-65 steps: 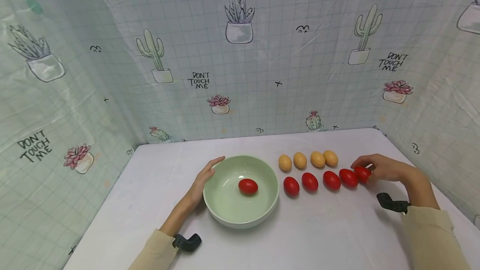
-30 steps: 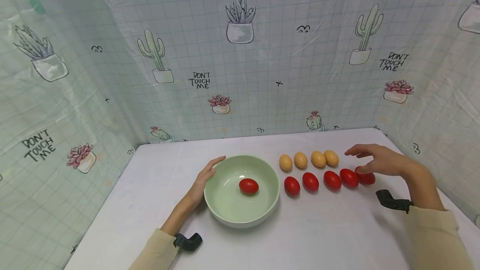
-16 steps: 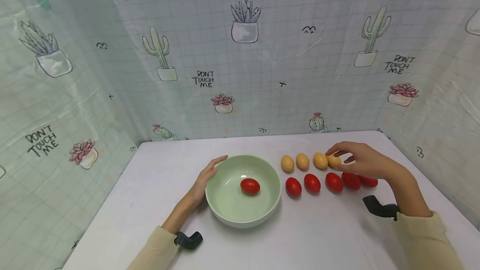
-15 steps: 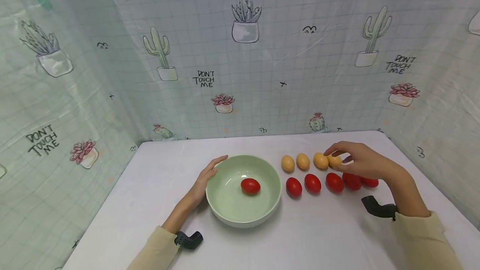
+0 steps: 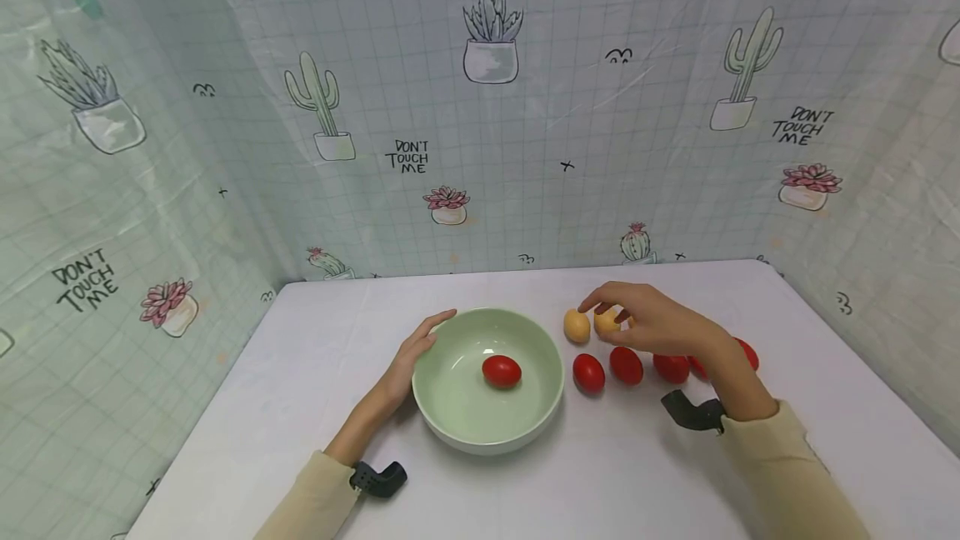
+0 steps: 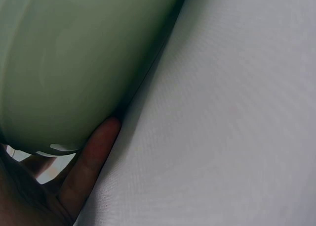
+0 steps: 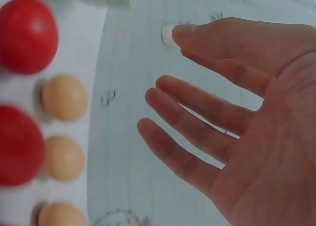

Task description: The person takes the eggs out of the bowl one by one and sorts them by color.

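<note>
A pale green bowl (image 5: 480, 436) stands on the white table with one red egg (image 5: 501, 372) inside it. Against its left side rests my left hand (image 5: 405, 365), fingers extended along the outer wall; the left wrist view has a finger (image 6: 96, 157) touching low on the bowl near the tabletop. My right hand (image 5: 648, 315) hovers over the row of yellow eggs (image 5: 576, 327), thumb and fingers apart and holding nothing. In the right wrist view its spread fingers (image 7: 197, 102) lie to the right of the eggs. The hand hides part of the yellow row.
A row of red eggs (image 5: 588, 373) lies in front of the yellow ones, right of the bowl; my right forearm partly covers its far end. Patterned cloth walls (image 5: 487, 148) with cactus drawings enclose the table (image 5: 322, 332) at the back and sides.
My right hand has let go of the rightmost red egg, lifted, and moved left across the yellow eggs. The left hand and the bowl have stayed in place.
</note>
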`<state>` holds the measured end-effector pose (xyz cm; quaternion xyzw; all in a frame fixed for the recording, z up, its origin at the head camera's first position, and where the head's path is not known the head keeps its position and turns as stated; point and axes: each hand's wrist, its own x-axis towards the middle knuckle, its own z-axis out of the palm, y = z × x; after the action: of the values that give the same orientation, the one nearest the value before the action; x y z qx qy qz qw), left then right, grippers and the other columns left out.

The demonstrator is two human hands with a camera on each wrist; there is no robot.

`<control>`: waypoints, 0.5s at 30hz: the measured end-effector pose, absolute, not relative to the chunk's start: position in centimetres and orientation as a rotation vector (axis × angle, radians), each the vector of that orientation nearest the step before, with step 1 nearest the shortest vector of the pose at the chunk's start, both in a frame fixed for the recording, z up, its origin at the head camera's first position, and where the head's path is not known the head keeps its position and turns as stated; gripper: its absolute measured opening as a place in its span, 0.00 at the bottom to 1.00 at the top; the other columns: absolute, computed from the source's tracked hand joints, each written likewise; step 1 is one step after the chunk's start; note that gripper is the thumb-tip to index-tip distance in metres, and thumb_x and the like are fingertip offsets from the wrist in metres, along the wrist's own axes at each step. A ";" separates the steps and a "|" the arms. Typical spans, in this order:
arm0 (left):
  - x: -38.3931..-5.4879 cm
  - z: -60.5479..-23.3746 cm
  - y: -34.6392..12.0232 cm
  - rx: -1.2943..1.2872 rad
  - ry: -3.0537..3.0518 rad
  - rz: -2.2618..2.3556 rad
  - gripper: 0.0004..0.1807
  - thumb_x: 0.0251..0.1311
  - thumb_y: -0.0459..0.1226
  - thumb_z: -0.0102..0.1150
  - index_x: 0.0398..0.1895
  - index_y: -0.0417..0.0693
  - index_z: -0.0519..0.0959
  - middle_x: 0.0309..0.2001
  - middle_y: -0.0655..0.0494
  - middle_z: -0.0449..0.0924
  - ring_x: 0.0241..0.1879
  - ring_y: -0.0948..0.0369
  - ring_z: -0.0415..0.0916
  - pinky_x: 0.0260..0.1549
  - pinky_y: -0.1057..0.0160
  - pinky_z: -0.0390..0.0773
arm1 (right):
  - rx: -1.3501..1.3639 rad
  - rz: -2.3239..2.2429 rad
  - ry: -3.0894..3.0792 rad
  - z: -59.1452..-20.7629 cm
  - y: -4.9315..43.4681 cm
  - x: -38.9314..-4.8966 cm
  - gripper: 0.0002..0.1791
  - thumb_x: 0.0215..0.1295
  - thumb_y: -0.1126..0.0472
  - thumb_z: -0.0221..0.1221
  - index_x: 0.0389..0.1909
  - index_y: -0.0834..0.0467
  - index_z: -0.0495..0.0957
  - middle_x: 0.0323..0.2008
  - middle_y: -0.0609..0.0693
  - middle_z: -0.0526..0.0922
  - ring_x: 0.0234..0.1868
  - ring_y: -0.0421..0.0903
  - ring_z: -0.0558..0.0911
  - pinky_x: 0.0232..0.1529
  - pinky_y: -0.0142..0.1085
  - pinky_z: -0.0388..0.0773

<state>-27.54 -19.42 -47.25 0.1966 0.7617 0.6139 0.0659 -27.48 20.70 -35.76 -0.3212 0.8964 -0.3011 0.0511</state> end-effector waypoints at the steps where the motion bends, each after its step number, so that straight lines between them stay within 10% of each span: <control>1: -27.5 -47.2 -19.4 0.596 2.297 1.853 0.28 0.82 0.43 0.27 0.80 0.54 0.60 0.81 0.50 0.59 0.80 0.48 0.57 0.64 0.77 0.67 | -0.994 -0.923 2.715 -35.7 20.2 -27.6 0.20 0.66 0.68 0.61 0.58 0.53 0.80 0.54 0.48 0.85 0.55 0.55 0.83 0.54 0.52 0.84; 15: -27.4 -47.0 -19.3 0.577 2.315 1.841 0.29 0.81 0.43 0.26 0.81 0.53 0.59 0.82 0.51 0.56 0.82 0.50 0.53 0.66 0.79 0.62 | -1.141 -0.882 2.579 -35.2 14.1 -27.7 0.20 0.67 0.66 0.64 0.60 0.56 0.80 0.59 0.52 0.83 0.58 0.54 0.83 0.53 0.44 0.85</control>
<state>-27.38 -19.26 -46.97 0.1912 0.7665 0.6098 0.0638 -27.71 14.14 -35.21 -0.3846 0.8690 -0.2971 0.0932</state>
